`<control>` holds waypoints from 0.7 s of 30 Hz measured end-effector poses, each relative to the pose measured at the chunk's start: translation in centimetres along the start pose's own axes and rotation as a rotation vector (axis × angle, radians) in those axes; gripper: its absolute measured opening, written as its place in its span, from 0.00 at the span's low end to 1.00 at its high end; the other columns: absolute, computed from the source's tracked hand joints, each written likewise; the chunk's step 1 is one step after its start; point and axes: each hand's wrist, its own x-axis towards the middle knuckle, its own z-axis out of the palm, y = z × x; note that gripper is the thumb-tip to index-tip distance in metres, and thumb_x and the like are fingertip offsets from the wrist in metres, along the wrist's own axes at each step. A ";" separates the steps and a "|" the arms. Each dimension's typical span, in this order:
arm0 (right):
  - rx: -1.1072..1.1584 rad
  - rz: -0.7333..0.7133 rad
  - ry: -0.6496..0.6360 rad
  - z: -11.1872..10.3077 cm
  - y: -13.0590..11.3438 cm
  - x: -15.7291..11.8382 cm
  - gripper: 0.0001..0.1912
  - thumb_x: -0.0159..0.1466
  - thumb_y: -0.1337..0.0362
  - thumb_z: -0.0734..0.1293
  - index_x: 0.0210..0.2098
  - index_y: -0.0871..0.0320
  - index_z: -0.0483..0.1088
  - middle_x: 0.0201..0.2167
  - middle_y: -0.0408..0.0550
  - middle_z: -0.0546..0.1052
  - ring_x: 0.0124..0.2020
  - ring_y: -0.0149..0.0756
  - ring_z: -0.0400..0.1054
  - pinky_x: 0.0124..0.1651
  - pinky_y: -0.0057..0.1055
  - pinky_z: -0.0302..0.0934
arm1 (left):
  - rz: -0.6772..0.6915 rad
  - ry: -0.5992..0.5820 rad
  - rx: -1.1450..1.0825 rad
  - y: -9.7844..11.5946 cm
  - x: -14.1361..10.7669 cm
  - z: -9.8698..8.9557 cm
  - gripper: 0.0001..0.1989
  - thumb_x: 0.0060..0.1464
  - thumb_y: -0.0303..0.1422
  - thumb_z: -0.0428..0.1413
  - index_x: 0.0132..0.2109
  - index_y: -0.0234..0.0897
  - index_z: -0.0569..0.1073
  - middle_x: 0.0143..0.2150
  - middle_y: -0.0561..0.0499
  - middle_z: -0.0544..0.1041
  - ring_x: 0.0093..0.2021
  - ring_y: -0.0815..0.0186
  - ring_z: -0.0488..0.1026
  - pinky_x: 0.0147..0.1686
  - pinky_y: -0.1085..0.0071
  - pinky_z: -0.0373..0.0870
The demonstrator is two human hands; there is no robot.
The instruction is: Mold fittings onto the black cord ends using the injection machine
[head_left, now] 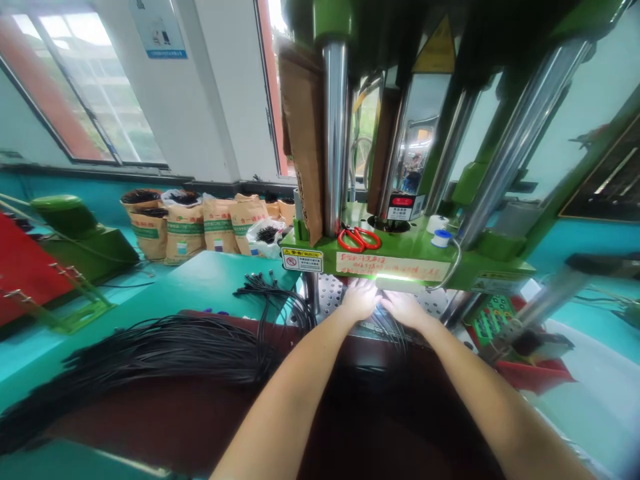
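Both of my hands reach in under the green press plate (pixel 470 263). My left hand (pixel 361 301) is over the perforated metal bed, its fingertips washed out by the bright light below the plate. Close on its right, my right hand (pixel 404 308) points inward, the fingers blurred at the tips. Several thin black cables (pixel 393 330) run from between the hands down over the front edge of the bed. Whether either hand grips them I cannot make out. The cables' far ends are hidden under the plate and hands.
Red-handled scissors (pixel 359 239) and a blue-white spool (pixel 441 238) lie on the plate. A long bundle of black cables (pixel 165 353) covers the left table (pixel 200 287). Steel columns (pixel 336 140) rise around the work spot. A green tray (pixel 493 319) stands right; filled paper sacks (pixel 185 228) line the wall.
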 end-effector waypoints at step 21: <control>0.090 0.115 -0.081 -0.1 0.7 0.4 0.23 0.64 0.52 0.52 0.46 0.56 0.70 0.45 0.53 0.74 0.49 0.44 0.64 0.52 0.38 0.53 | -0.044 -0.121 -0.089 -1.6 1.0 1.2 0.23 0.58 0.43 0.40 0.55 0.39 0.63 0.55 0.47 0.67 0.56 0.62 0.61 0.54 0.65 0.55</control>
